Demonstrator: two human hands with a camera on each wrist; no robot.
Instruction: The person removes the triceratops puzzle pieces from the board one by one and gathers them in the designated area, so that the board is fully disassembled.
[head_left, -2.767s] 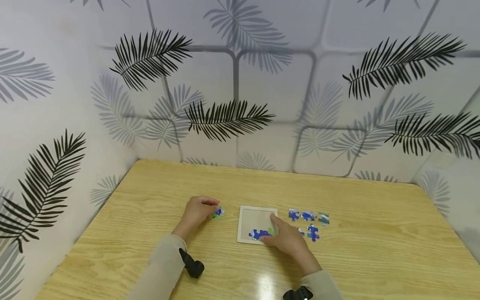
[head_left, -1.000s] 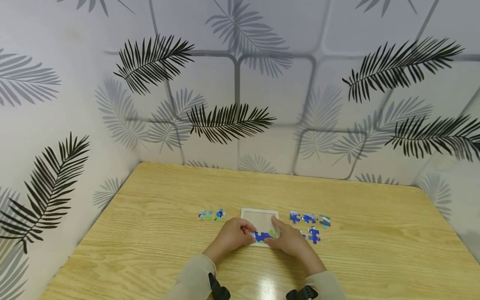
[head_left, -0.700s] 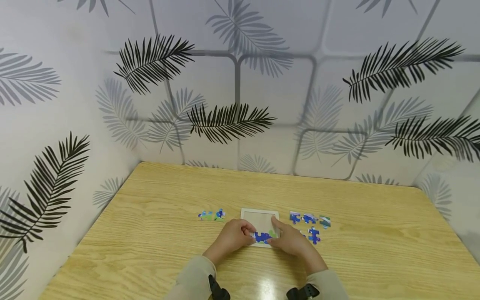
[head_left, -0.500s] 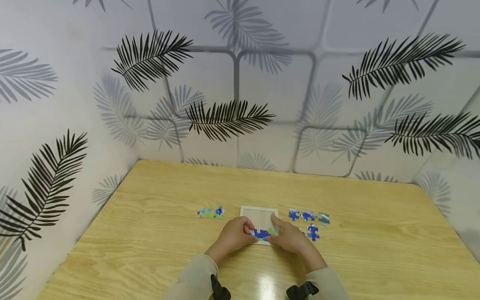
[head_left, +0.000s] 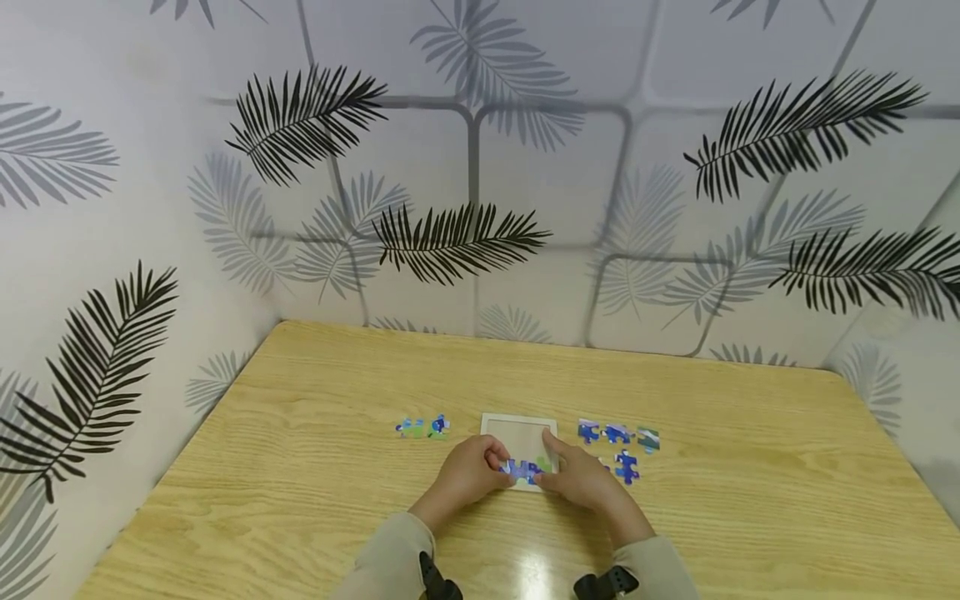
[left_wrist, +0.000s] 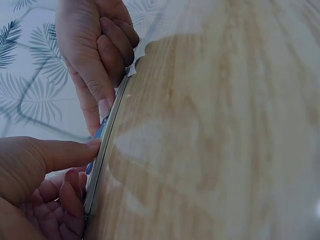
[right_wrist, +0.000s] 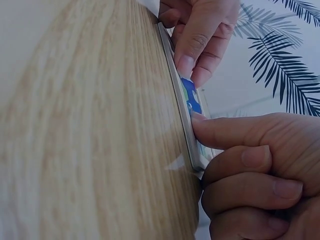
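Observation:
A square, light-framed puzzle tray (head_left: 519,432) lies flat on the table. Joined jigsaw pieces (head_left: 519,469), blue with some green, line its near side. My left hand (head_left: 467,471) is at the tray's near left corner, thumb and index finger pinching the left end of that row. From the right, my right hand (head_left: 581,477) grips the tray; its thumb presses by the near rim and its index finger reaches up the right side. In the right wrist view both thumbs meet the blue jigsaw piece (right_wrist: 191,95) at the rim. My fingers partly hide the row's ends.
Two loose jigsaw pieces, one blue and green (head_left: 408,427) and one beside it (head_left: 438,427), lie left of the tray. Several more (head_left: 617,433) lie to its right, one partly behind my right hand. The wooden table (head_left: 337,367) meets a leaf-patterned wall (head_left: 525,167) at the back.
My left hand has left the loose pieces on the left and come to the tray's near left corner. The right hand stays at the tray, its thumb shifting slightly right.

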